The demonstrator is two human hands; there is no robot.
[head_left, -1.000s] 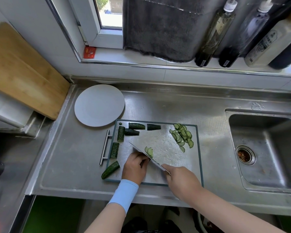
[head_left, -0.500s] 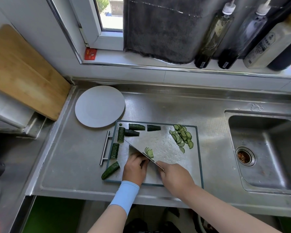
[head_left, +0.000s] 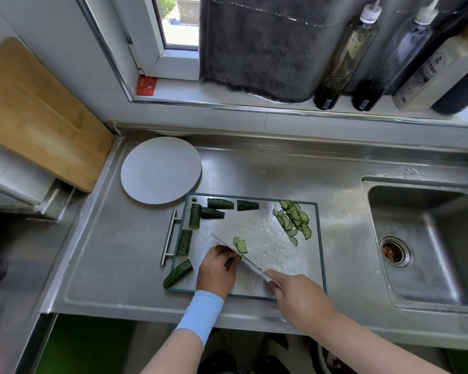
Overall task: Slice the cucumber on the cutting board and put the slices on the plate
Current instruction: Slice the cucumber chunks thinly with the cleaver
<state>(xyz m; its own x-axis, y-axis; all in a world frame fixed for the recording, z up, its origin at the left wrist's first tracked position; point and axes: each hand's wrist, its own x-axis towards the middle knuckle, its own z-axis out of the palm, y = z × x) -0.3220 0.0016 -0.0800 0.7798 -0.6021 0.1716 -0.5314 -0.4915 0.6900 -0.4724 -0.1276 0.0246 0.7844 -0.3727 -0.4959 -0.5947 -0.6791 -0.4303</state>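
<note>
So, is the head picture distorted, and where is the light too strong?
Head view: the wide lens bends the window sill and leans the bottles; daylight washes out the lower window pane; the cutting board and cucumber slices are sharp.

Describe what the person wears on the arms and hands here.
Both hands are bare, no gloves; I can make out no rings or watch. Behind the left hand a plain light blue band wraps the wrist, with bare forearm beyond it. The right hand and forearm wear nothing.
</note>
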